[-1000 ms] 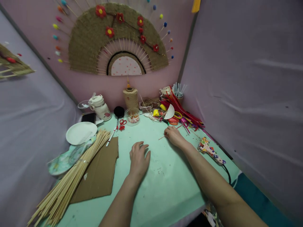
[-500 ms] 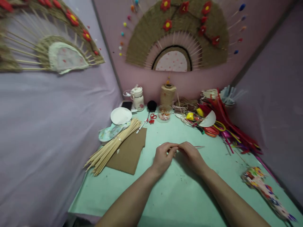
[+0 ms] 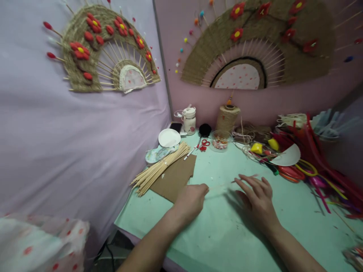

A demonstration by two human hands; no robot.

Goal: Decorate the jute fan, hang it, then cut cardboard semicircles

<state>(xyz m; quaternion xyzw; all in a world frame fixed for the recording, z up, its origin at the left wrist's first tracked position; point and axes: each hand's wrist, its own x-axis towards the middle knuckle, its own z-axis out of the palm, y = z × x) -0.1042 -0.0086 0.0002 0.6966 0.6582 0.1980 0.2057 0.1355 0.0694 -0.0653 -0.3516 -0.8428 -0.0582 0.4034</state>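
My left hand (image 3: 191,199) is closed in a pinch on one end of a thin wooden stick (image 3: 224,185) that stretches to the right just above the green table (image 3: 215,234). My right hand (image 3: 256,198) hovers beside the stick's other end with its fingers stretched out and apart, holding nothing. A bundle of bamboo skewers (image 3: 160,169) lies to the left of my left hand, partly on a brown cardboard piece (image 3: 176,177).
A white paper plate (image 3: 169,137), white bottle (image 3: 189,120), jute twine spool (image 3: 227,118), red scissors (image 3: 203,144) and small clear bowl (image 3: 219,139) stand at the back. Red and coloured craft sticks (image 3: 312,158) pile at the right. Woven fans (image 3: 104,49) hang on the walls.
The view has swung left. My right hand let go of the stick and opened; my left hand now pinches the stick and has drawn it leftward toward the cardboard.
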